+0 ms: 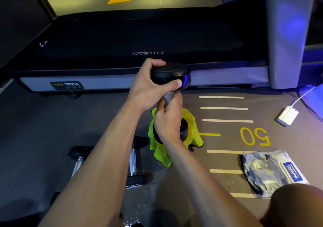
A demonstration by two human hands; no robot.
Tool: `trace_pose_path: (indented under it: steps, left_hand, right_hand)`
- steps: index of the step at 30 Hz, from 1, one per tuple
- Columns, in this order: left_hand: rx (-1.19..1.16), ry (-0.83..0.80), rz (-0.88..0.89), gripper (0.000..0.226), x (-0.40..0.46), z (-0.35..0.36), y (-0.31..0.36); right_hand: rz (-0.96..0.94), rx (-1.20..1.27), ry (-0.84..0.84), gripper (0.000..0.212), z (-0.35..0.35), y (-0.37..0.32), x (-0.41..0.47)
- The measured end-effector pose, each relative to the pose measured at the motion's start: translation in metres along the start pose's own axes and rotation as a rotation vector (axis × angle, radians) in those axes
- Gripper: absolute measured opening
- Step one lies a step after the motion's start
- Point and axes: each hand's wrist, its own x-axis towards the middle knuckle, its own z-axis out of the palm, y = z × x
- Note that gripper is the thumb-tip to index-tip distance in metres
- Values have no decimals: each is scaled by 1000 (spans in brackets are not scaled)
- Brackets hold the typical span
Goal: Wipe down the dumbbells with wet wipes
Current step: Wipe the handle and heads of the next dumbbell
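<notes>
A black dumbbell (172, 73) stands upright on a yellow-green cloth (158, 152) on the floor. My left hand (150, 85) grips its top head, thumb across the front. My right hand (168, 120) is wrapped round the handle below, holding a pale wet wipe (169, 96) against it. The handle itself is hidden by that hand; the lower head (184, 130) shows dark beside my wrist. Two more dumbbells with chrome handles lie on the floor to the left (76, 163) and just left of the cloth (133, 163).
A wet wipes pack (272, 172) lies on the floor at the right. A white charger block (287, 115) with cable sits further right. A treadmill (132, 41) spans the back, its grey upright (286, 34) at the right. My knee (295, 207) shows bottom right.
</notes>
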Motion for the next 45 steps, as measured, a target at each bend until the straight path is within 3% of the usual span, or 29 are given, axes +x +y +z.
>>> trace_pose_path:
  steps: [4,6,9,12,17,19,21,23,26,28,30,33,36,39,42,45]
  left_hand:
    - [3,-9,1,63,-1,0,0]
    - [0,-17,0,63,0,0,0]
    - [-16,-20,-2,62,2,-1,-1]
    - [-12,-33,1,63,3,-1,-1]
    - [-29,-41,2,63,3,-1,-2]
    - [-25,-31,-4,61,4,0,-3]
    - [-26,-16,-3,61,5,1,-3]
    - [-16,-29,15,62,4,2,-2]
    - [18,-47,31,64,1,5,0]
    - [19,-30,21,62,2,3,-1]
    - [10,-5,7,60,4,-1,-2]
    - [-11,-8,-26,59,1,-7,1]
    - [-54,-50,-42,62,-5,-8,3]
    - [-48,-54,-25,62,-7,-6,5]
    - [-38,-30,-16,63,-4,-2,3]
    - [-20,-12,-26,63,-2,-1,0]
  right_hand:
    - [54,32,2,24,-5,6,11]
    - [84,86,-108,26,-11,9,19]
    - [133,166,-327,9,-25,16,38]
    - [239,210,-510,24,-40,18,54]
    - [445,511,-599,18,-47,21,65]
    - [357,378,-628,18,-46,16,64]
    - [196,96,-492,13,-35,11,49]
    - [39,-124,-245,28,-18,4,23]
    - [9,-153,-41,45,-2,5,9]
    - [32,-45,-137,35,-7,10,26]
    - [116,112,-355,10,-16,15,50]
    - [347,291,-614,14,-26,16,76]
    - [419,398,-807,11,-30,23,84]
    - [381,338,-764,26,-34,23,76]
    - [216,97,-621,39,-36,23,60]
    - [66,-52,-591,12,-41,34,38]
